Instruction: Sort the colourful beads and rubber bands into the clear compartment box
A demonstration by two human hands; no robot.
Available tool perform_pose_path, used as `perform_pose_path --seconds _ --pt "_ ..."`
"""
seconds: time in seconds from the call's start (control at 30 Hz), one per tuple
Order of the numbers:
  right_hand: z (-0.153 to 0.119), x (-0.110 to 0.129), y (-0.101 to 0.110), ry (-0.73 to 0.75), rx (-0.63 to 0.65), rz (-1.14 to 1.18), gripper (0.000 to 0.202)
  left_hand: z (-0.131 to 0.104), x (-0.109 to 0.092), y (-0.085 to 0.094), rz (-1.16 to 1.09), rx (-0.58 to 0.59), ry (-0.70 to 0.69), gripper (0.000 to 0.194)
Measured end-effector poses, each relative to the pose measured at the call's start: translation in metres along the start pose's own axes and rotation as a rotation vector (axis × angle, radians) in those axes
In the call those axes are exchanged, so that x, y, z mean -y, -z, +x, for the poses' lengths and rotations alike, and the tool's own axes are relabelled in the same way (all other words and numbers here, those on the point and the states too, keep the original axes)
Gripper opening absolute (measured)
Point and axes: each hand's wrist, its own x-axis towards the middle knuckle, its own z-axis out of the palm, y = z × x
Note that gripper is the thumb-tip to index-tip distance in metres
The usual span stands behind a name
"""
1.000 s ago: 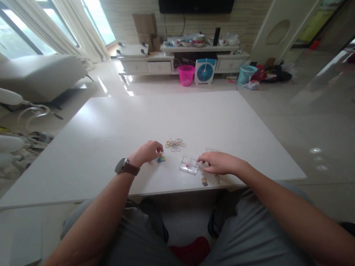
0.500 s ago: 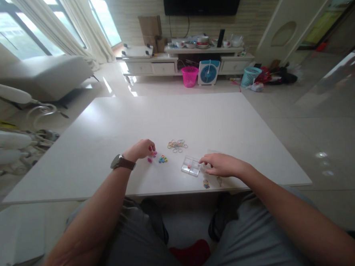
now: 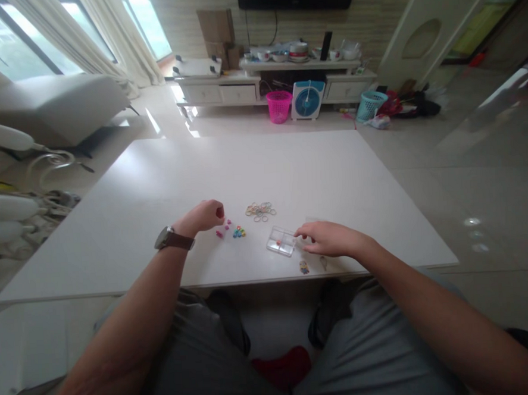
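Observation:
My left hand point(image 3: 206, 216) is closed just above the white table point(image 3: 262, 168), its fingers curled together; whatever they hold, if anything, is hidden. Beside its fingertips lie several pink beads point(image 3: 220, 234). A small cluster of blue, green and yellow beads point(image 3: 239, 232) sits to their right. My right hand point(image 3: 328, 239) rests with thumb and fingers apart, fingertips at the right edge of a clear divided plastic box point(image 3: 280, 253). Inside the box is a small orange-red piece point(image 3: 278, 242). Near the table's front edge lie a cartoon-figure charm point(image 3: 304, 268) and a small pale charm point(image 3: 324, 262).
A loose pile of coloured rubber bands point(image 3: 260, 211) lies between and beyond my hands. Past the table stand a pink basket point(image 3: 279, 107), a blue and white fan point(image 3: 308, 100) and a low white cabinet point(image 3: 199, 94) with dishes on top.
My left hand has drawn back slightly from the pink beads, and its fingers have curled in. The right hand stays at the box. The whole view has shifted a little.

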Motion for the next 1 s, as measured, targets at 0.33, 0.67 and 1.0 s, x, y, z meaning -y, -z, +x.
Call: perform_pose_path --seconds 0.33,0.67,1.0 --pt "0.003 0.002 -0.002 0.03 -0.006 -0.041 0.039 -0.027 -0.092 -0.02 -0.275 0.016 -0.47 0.005" --pt "-0.001 0.006 -0.002 0.047 -0.027 -0.014 0.038 -0.029 -0.106 -0.047 -0.205 -0.053 -0.526 0.013" --pt "-0.006 0.04 0.012 0.091 -0.156 -0.112 0.026 -0.031 -0.114 -0.049 -0.125 -0.058 -0.478 0.018"
